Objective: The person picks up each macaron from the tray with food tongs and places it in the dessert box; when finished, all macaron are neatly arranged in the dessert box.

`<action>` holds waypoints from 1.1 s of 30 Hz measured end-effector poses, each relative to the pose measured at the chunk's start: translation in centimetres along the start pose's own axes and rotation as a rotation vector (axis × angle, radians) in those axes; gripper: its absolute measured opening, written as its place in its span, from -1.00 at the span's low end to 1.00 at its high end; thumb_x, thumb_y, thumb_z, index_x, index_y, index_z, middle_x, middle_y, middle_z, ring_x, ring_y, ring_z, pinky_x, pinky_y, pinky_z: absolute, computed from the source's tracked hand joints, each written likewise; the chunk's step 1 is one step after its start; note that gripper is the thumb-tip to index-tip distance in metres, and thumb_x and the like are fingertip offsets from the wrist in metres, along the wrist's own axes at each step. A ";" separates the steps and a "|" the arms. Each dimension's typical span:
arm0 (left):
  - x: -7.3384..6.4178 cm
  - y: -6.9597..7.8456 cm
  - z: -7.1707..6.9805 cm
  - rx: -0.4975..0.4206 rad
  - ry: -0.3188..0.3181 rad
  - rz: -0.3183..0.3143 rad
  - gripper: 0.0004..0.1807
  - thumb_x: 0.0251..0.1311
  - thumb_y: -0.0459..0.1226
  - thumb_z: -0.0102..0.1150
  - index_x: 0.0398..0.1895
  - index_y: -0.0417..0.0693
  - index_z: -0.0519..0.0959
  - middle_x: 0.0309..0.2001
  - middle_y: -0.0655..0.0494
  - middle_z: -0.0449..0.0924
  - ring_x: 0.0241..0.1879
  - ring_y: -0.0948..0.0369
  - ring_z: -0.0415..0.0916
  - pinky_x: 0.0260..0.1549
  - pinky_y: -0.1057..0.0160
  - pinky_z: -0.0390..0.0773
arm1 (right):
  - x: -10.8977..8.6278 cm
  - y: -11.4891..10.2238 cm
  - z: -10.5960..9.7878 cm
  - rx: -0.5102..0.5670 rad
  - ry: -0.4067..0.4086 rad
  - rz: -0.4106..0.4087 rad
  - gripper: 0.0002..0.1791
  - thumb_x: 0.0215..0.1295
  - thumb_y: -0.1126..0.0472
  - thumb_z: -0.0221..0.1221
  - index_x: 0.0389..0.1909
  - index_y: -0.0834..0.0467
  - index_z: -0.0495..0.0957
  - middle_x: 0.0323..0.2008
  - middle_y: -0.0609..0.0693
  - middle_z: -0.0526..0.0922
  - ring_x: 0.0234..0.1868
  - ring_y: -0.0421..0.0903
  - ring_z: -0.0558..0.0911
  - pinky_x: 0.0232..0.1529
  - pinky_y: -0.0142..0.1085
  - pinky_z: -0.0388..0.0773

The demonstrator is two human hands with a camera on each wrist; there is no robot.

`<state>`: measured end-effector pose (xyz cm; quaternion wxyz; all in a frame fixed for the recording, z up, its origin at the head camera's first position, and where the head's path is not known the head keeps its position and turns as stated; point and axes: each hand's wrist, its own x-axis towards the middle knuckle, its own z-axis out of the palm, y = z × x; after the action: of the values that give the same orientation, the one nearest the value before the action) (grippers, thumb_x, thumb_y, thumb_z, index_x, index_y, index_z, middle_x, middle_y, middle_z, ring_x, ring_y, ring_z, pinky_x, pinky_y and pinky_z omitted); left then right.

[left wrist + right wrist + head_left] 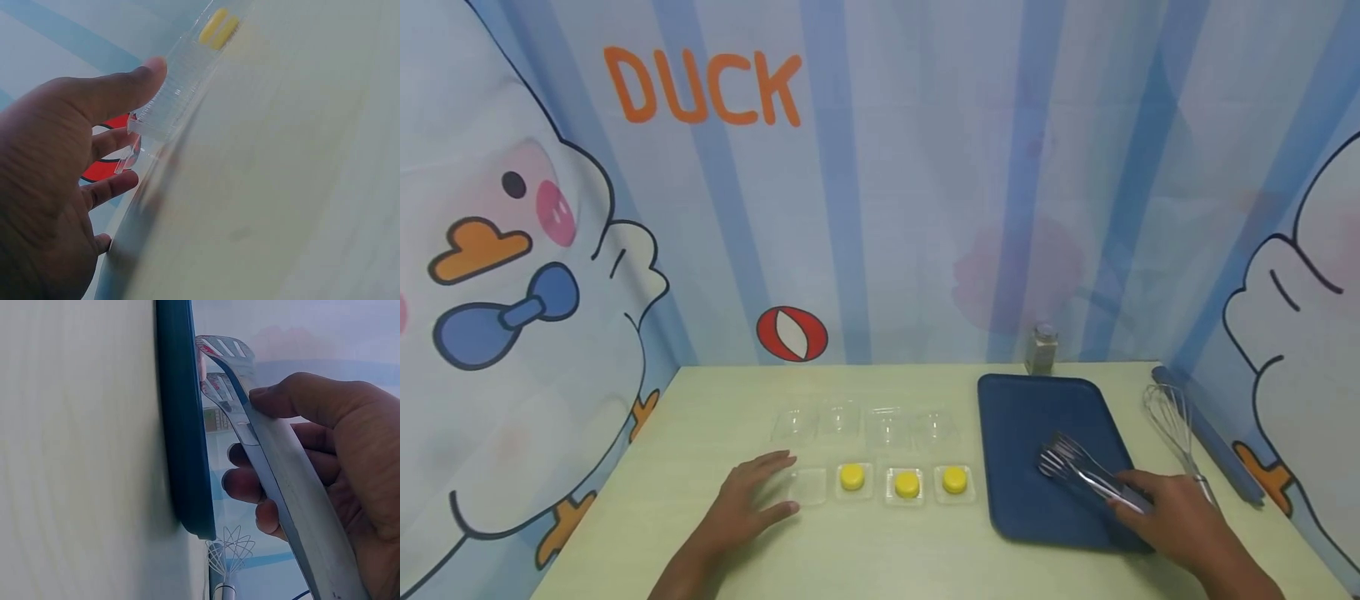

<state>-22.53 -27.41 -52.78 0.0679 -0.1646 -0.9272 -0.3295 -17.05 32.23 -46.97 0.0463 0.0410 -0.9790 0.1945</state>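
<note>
My right hand (1180,517) grips metal tongs (1093,475), whose slotted heads hang over the blue tray (1030,417). In the right wrist view the thumb lies along one arm of the tongs and the fingers curl round the other. A bit of pink (201,365) shows at the heads, mostly hidden. My left hand (737,508) is at a clear plastic base (808,486) with nothing in it, thumb and fingers spread at its left side. Right of it, three clear bases each hold a round yellow macaron (852,477) with a pale middle layer.
Behind the bases stand several clear plastic lids (887,427). A whisk (1172,417) and a blue-grey rolling pin (1210,437) lie right of the tray. A small jar (1041,350) stands behind the tray, near the striped curtain (910,208).
</note>
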 end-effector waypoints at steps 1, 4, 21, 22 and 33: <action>0.0 0.0 0.0 0.002 0.001 0.003 -0.27 0.23 0.00 0.60 0.45 0.08 0.62 0.51 0.01 0.58 0.51 -0.19 0.47 0.46 -0.42 0.36 | 0.0 0.1 0.0 -0.001 -0.005 0.001 -0.57 0.29 0.08 0.49 0.04 0.30 0.77 -0.32 0.01 0.82 -0.41 -0.14 0.52 -0.38 -0.18 0.47; 0.0 0.1 0.1 0.005 0.005 0.007 -0.30 0.24 -0.03 0.60 0.45 0.07 0.62 0.50 0.02 0.59 0.51 -0.18 0.48 0.46 -0.42 0.36 | 0.0 0.2 0.1 0.009 -0.026 0.002 -0.56 0.31 0.08 0.48 0.06 0.31 0.76 -0.28 0.06 0.84 -0.39 -0.13 0.54 -0.37 -0.17 0.49; 0.0 0.4 0.0 -0.022 -0.018 -0.026 -0.33 0.29 -0.04 0.56 0.46 0.11 0.61 0.53 0.05 0.57 0.55 -0.18 0.43 0.49 -0.44 0.30 | 0.0 0.0 -0.3 0.017 -0.017 -0.006 -0.50 0.37 0.05 0.47 0.14 0.34 0.74 -0.19 0.15 0.87 -0.41 -0.15 0.56 -0.37 -0.16 0.50; 0.0 0.4 0.0 -0.021 -0.022 -0.027 -0.33 0.29 -0.04 0.56 0.46 0.10 0.61 0.53 0.04 0.56 0.55 -0.18 0.43 0.50 -0.44 0.30 | -0.1 0.0 -0.4 0.018 -0.011 -0.006 -0.50 0.37 0.05 0.47 0.14 0.34 0.74 -0.19 0.16 0.87 -0.41 -0.15 0.56 -0.38 -0.17 0.49; -0.1 0.4 -0.1 -0.016 -0.024 -0.045 -0.34 0.30 -0.06 0.56 0.46 0.13 0.61 0.54 0.06 0.56 0.55 -0.16 0.43 0.50 -0.41 0.31 | 0.5 -1.6 -0.2 0.037 0.068 -0.095 -0.56 0.32 0.10 0.51 0.10 0.30 0.78 -0.25 0.06 0.88 -0.46 -0.24 0.53 -0.41 -0.23 0.45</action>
<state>-22.26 -27.24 -52.48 0.0481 -0.1479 -0.9287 -0.3366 -17.37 30.81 -46.12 0.0882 0.0817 -0.9700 0.2112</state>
